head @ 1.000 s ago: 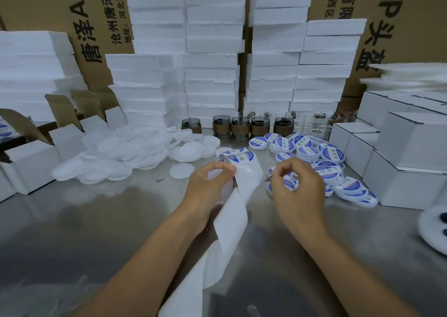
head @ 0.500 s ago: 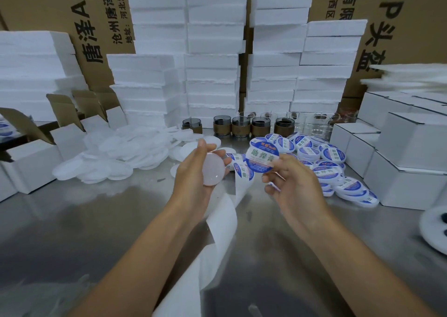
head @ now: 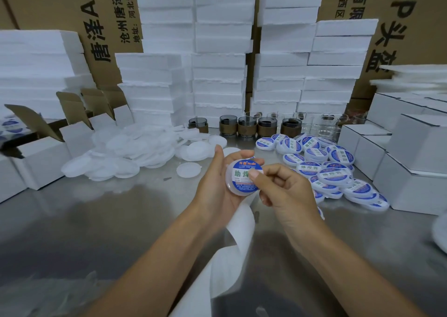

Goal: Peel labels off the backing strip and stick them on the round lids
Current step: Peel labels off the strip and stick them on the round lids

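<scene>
My left hand (head: 215, 191) grips a round translucent lid (head: 239, 189) upright in front of me, thumb on its left rim and fingers curled over the top. A round blue and white label (head: 242, 171) lies on the lid's face. My right hand (head: 283, 191) presses its thumb on the label's right side, its other fingers curled. The white backing strip (head: 239, 229) hangs from under my left hand down toward the bottom edge of the view. A heap of bare lids (head: 116, 152) lies at the left, and labelled lids (head: 333, 171) are piled at the right.
The table is shiny metal (head: 96, 232). White foam blocks (head: 217, 75) are stacked at the back, with brown-banded glass jars (head: 246, 128) in front of them. White cartons (head: 411, 159) stand at the right and open cartons (head: 41, 157) at the left.
My right hand peeled a label off the strip, carried it to the lid in my left hand and now presses it on. The lid rose and turned to face me.
</scene>
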{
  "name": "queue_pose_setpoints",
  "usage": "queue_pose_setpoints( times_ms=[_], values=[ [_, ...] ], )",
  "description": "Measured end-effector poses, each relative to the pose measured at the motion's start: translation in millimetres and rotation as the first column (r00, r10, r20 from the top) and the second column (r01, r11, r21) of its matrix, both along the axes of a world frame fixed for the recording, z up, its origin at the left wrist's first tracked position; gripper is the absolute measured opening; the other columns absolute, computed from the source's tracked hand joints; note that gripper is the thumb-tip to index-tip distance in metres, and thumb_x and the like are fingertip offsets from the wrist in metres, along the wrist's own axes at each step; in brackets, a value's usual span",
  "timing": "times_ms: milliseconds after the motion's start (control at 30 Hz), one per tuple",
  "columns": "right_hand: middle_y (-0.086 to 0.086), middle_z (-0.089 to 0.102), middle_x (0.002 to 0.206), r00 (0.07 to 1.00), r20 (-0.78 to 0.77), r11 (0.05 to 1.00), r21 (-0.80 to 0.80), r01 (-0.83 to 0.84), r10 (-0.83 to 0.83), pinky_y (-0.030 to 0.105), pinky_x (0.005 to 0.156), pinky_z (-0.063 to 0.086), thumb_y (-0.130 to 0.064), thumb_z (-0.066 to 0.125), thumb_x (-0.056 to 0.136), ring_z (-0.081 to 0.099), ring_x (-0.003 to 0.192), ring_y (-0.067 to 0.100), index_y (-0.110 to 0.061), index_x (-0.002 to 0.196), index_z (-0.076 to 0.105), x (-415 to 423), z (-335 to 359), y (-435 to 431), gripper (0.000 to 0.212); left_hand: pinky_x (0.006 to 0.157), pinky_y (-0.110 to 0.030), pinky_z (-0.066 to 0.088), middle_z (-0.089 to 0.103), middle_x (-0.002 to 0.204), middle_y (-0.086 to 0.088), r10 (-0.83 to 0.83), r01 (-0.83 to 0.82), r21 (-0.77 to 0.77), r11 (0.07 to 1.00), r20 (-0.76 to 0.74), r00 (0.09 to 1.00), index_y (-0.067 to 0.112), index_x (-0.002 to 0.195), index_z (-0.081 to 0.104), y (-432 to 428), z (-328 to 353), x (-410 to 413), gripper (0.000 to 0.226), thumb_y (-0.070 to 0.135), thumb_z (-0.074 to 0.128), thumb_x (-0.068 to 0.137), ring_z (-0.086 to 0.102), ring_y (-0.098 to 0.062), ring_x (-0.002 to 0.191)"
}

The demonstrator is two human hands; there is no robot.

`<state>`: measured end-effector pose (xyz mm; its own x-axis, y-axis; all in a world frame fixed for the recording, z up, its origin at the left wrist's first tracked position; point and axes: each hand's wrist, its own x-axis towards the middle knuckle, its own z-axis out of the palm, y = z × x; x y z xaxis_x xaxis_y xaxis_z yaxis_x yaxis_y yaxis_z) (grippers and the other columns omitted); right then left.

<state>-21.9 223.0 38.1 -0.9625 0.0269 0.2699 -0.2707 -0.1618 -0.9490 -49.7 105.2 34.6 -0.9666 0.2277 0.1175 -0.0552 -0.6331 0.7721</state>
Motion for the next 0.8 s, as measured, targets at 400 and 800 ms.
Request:
queue_pose_setpoints(
  times_ms=[400,800],
  values=[
    [-0.006,0.062,0.054,0.996,0.079,0.998,0.047,0.043,-0.046,0.012,0.044,0.039,-0.015,0.072,0.078,0.045,0.042,0.002,-0.009,0.075,0.065,0.2,0.0,0.2,0.009,0.07,-0.027,0.057,0.073,0.086,-0.01,0.029,-0.027,-0.076,0.997,0.021,0.999,0.01,0.089,0.065,1.8,-3.7,-1.6,0.055,0.05,0.027,0.095,0.07,-0.018,0.077],
    [-0.001,0.064,0.055,0.992,0.104,0.995,0.085,0.058,-0.067,0.014,0.045,0.043,-0.016,0.072,0.079,0.048,0.041,0.004,-0.012,0.073,0.064,-1.1,-0.4,1.4,0.01,0.071,-0.027,0.057,0.073,0.087,-0.009,0.018,-0.016,-0.122,0.992,0.015,1.0,0.011,0.091,0.065,1.3,-1.9,1.5,0.047,0.048,0.036,0.09,0.07,-0.018,0.078]
  ],
)
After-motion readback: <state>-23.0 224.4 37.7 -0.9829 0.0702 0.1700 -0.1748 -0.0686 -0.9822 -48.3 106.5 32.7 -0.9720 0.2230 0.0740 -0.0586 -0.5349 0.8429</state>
